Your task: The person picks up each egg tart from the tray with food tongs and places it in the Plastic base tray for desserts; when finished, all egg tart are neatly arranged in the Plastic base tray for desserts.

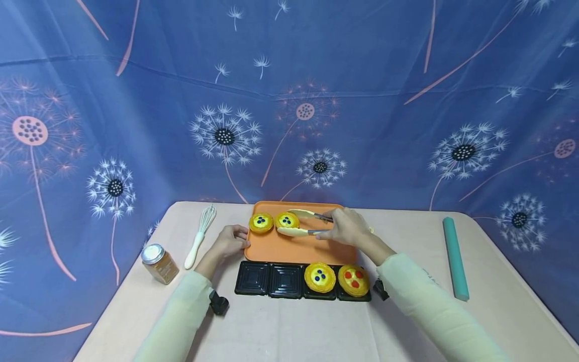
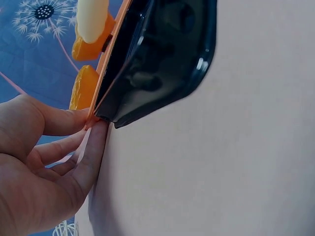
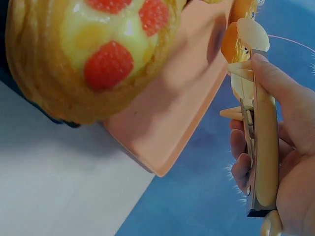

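My left hand (image 1: 230, 240) pinches the left edge of an orange tray (image 1: 289, 251) between thumb and fingers, plain in the left wrist view. My right hand (image 1: 347, 227) grips cream-tipped tongs (image 3: 266, 147). The spread tips of the tongs lie on either side of a blueberry-topped egg tart (image 1: 286, 219) on the tray. Left of it sits another blueberry tart (image 1: 261, 222). In front of the tray is a black four-part container (image 1: 286, 281). Its two right compartments hold a blueberry tart (image 1: 319, 277) and a tart with red berries (image 1: 354, 280); the two left ones are bare.
A whisk (image 1: 199, 236) with a white handle lies left of the tray, beside a jar (image 1: 160, 264) with a silver lid. On the far right lies a teal rod (image 1: 456, 259). A blue dandelion-print cloth (image 1: 371, 136) hangs behind the pale table (image 1: 316, 332).
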Available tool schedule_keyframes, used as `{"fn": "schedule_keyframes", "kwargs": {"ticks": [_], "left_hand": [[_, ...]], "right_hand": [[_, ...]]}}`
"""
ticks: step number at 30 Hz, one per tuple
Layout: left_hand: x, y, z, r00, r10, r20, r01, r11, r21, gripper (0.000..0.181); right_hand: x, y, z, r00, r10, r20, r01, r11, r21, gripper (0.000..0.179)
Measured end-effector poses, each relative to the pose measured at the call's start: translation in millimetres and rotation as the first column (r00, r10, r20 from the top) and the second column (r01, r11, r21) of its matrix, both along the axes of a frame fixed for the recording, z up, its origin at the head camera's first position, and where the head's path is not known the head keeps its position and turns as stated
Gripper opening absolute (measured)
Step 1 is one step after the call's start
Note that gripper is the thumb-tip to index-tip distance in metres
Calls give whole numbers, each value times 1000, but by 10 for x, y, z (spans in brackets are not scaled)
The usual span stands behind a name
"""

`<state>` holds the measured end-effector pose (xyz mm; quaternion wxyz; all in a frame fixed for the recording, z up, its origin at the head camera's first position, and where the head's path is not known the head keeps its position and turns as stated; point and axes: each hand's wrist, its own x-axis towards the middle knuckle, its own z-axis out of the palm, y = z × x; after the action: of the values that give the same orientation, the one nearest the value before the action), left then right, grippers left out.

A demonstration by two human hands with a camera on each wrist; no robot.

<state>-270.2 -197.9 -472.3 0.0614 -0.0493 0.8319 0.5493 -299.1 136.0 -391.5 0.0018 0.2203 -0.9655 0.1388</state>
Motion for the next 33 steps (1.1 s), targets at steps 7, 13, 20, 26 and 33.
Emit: {"fn": "schedule_keyframes", "kwargs": {"ticks": [7,13,20,26,33], "left_hand": [[22,6,-6,1000,1,-1,-1,1000,-2,33],[23,9,-7,1000,3,-4,-3,1000,-5,33],[18,9,16,1000,0,-1,0,1000,-18,34],[26,13,26,1000,-9,-5,9,1000,-14,34],[16,10,12,1000,-3,-2,3,1000,-15,34]], "right_hand": [[108,73,153,999,32,-32,-32,999,-4,72],[291,173,333,990,110,-89,-114,993,-31,72],[521,267,508,976,169,-138,-174,984,-25,69],[759,300,575,970,200,-141,-204,979,-13,67],[951,282,571,953,255,-164,-258,966,3,70]]}}
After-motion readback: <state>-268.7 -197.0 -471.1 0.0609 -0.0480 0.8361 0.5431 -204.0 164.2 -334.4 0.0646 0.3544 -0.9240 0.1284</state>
